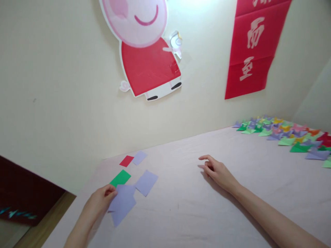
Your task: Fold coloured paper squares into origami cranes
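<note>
At the left of the head view, my left hand (102,199) pinches the edge of a lavender paper sheet (125,193) between thumb and fingertips. Beneath that sheet lies another lavender piece (121,215), partly covered. A green paper (121,177) sits just beyond my left fingers, and one more lavender sheet (147,183) is to their right. Farther back are a red paper (126,161) and a lavender paper (140,157). My right hand (216,171) rests low over the sheet-covered surface with index finger stretched out, thumb apart, the other fingers curled, and nothing in it.
Several rows of folded paper pieces (287,134) in many colours stand at the right back. A pale cloth (178,217) covers the surface up to the wall. On the wall hang a pink pig cutout (148,69) and a red banner (254,51).
</note>
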`<state>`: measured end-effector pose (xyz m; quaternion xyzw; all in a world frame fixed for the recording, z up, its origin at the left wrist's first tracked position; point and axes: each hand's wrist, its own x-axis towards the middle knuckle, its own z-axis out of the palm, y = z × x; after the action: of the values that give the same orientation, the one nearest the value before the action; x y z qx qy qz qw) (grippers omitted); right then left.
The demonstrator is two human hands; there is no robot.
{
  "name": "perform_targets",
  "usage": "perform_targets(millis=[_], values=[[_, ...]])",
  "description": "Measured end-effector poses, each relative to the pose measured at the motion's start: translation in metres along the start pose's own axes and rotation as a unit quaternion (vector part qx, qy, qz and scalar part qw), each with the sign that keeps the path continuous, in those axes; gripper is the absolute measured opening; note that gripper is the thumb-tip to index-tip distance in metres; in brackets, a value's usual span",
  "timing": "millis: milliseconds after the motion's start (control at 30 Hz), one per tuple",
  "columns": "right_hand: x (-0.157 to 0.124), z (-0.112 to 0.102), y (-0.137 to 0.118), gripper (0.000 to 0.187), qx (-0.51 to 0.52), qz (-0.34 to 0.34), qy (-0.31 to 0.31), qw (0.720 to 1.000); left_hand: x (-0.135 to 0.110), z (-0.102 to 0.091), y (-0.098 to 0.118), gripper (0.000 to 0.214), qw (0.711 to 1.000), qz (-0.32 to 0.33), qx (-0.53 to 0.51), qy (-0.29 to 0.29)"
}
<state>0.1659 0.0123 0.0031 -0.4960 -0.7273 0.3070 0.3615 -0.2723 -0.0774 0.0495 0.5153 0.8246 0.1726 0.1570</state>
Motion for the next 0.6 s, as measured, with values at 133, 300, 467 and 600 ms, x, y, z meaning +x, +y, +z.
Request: perform_targets(millis=[133,300,467,600], values=[[-0.001,0.0,0.001,0.029,-0.003,-0.002,-0.006,1.0,0.0,-0.015,0.005,0.016,0.999,0.031,-0.011,-0.016],[0.0,0.0,0.005,0.028,-0.013,-0.009,-0.005,1.0,-0.001,-0.038,0.019,0.018,0.998,0.04,-0.001,0.046],[-0.001,0.004,0.004,0.028,-0.003,-0.012,0.001,1.0,-0.015,-0.024,0.057,0.016,0.993,0.075,-0.002,0.091],[-0.009,0.022,-0.018,0.029,0.041,-0.098,-0.021,0.994,-0.045,0.03,0.113,0.002,0.983,0.179,-0.035,0.013]])
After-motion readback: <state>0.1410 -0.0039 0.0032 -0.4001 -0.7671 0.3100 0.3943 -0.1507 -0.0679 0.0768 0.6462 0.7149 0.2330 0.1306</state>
